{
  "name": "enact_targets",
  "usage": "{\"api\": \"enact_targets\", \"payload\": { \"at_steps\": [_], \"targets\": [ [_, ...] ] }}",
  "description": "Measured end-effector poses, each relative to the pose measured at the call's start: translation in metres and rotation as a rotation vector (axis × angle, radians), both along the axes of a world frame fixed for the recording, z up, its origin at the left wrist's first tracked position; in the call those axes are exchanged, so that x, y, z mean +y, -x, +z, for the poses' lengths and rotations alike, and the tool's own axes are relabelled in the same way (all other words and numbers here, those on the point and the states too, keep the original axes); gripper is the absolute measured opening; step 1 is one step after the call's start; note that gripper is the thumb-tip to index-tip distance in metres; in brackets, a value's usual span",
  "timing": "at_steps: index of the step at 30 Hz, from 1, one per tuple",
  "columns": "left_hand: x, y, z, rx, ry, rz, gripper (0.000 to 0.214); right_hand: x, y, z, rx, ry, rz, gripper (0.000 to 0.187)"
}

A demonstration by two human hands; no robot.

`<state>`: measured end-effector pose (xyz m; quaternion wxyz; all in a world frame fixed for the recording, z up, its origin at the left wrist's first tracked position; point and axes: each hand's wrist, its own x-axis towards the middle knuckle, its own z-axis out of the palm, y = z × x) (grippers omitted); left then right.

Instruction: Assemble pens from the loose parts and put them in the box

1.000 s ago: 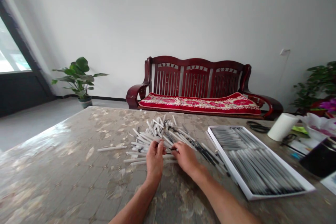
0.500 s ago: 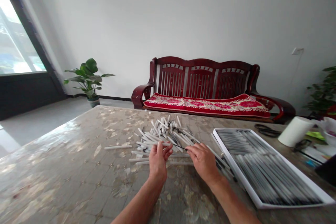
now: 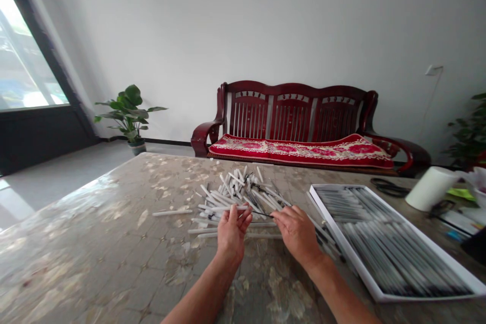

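A pale tube was pinched in the left hand and a thin dark rod in the right hand, the two set apart at the near side of a pile of tubes on the desk. Some tubes were hidden by the hands. The right was flanked by a filled white box, backed by a white roll.

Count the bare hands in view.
2: the left hand, holding a white tube, and the right hand, pinching a thin dark rod. No others show.
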<state>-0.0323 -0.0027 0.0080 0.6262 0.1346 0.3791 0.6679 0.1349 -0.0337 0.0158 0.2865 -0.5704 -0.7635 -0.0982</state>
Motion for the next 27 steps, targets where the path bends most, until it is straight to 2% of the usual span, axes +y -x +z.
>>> {"api": "enact_targets", "payload": {
  "at_steps": [10, 14, 19, 22, 24, 27],
  "targets": [
    [0.001, 0.001, 0.000, -0.049, 0.028, -0.032, 0.010, 0.001, -0.004, -0.003, 0.111, 0.073, -0.009, 0.020],
    [0.001, -0.001, 0.000, 0.000, 0.012, -0.054, 0.011, 0.000, -0.004, -0.003, 0.097, 0.079, -0.003, 0.020],
    [0.001, -0.003, -0.006, 0.104, -0.090, -0.103, 0.032, -0.003, -0.002, 0.003, 0.036, 0.053, -0.052, 0.017],
    [-0.001, -0.005, -0.010, 0.135, -0.115, -0.155, 0.039, -0.002, 0.001, 0.004, 0.048, 0.052, -0.034, 0.016],
    [-0.003, -0.008, -0.011, 0.110, -0.102, -0.211, 0.039, 0.002, 0.007, 0.002, 0.134, 0.061, 0.025, 0.019],
    [-0.004, -0.012, -0.010, 0.032, -0.076, -0.234, 0.038, 0.011, 0.020, -0.006, 0.432, 0.073, 0.125, 0.029]
  ]
}}
